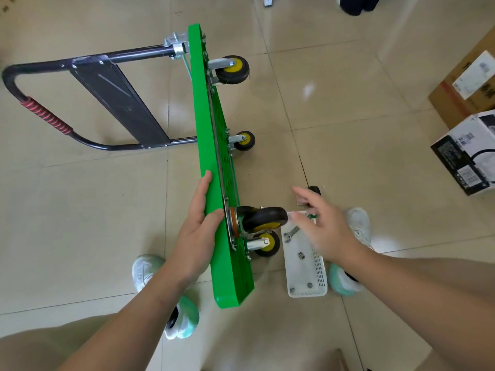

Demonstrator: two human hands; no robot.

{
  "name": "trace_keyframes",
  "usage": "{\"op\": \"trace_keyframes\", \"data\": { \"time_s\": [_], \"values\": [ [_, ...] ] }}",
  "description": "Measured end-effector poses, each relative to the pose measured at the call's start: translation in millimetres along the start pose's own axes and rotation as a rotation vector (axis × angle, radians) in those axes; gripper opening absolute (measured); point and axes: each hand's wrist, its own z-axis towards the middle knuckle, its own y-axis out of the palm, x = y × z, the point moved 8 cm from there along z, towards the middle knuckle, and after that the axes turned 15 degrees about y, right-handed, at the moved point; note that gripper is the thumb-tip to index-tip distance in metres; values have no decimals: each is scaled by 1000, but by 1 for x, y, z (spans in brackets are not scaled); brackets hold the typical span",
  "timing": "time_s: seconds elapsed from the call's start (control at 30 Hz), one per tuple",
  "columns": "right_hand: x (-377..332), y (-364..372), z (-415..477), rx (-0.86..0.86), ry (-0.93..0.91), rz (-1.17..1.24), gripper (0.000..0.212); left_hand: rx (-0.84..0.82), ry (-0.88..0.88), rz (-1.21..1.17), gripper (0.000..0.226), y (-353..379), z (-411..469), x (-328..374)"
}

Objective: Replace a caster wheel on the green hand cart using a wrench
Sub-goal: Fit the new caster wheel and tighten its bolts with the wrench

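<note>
Standing on its long edge on the floor (334,116), the green cart (211,145) runs away from you, handle left, wheels right; stiff, probably tippy; left hand (199,228) grip pinches the deck rim beside the near caster wheel (263,219), a sound hold; right hand (326,226) grip wide, empty, above the basket (305,277) holding the wrench (290,234).

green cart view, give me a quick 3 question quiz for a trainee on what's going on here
1. True or false: the green hand cart stands tipped up on one edge of its deck.
2. Which hand holds the cart's deck? A: left. B: right. C: both.
3. Fill in: the wrench lies in the white ____ on the floor.

Key
1. True.
2. A. The left hand holds the deck edge, while the right hand hovers open above the wrench.
3. basket.
</note>
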Motion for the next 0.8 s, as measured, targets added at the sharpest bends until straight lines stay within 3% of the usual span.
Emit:
{"op": "trace_keyframes", "data": {
  "time_s": [0.23, 0.33, 0.43, 0.6, 0.8],
  "values": [
    [70, 3, 3, -38, 243, 6, 45, 1, 10, 37, 69, 2, -2, 3],
    [104, 12, 21, -80, 387, -206, 26, 2, -1, 52, 69, 2, -3, 4],
    [150, 31, 37, -131, 537, -358, 24, 8, -13, 49, 69, 0, -3, 3],
    [217, 78, 56, -111, 661, -367, 28, 11, 16, 53, 70, -1, -2, -1],
    [269, 107, 71, -53, 746, -470, 17, 62, 25, -22, 67, -2, -4, -7]
  ]
}}
